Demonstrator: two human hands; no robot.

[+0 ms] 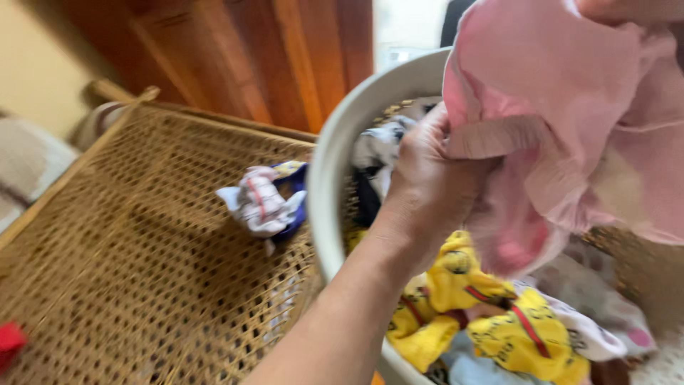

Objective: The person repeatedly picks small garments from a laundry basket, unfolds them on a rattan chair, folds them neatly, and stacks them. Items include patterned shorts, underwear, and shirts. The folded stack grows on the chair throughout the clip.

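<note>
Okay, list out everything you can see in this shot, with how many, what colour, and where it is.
Pink garment: one, pale pink, lifted at upper right.
Basket: one, off-white, round, centre, holding clothes.
Yellow clothes: a heap, count unclear, yellow with dark print, inside the basket.
Black and white cloth: one, by the basket's far rim.
Crumpled cloth: one bundle, white, pink and blue, on the cane surface.
Cane surface: one, tan, woven, left.
Red item: one, lower left edge, unclear.
Wooden panelling: reddish brown, top.
Left hand: gripping the pink garment.
Right hand: out of view.

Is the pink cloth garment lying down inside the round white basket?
No, the left hand holds the pink cloth garment up above the round white basket.
</note>
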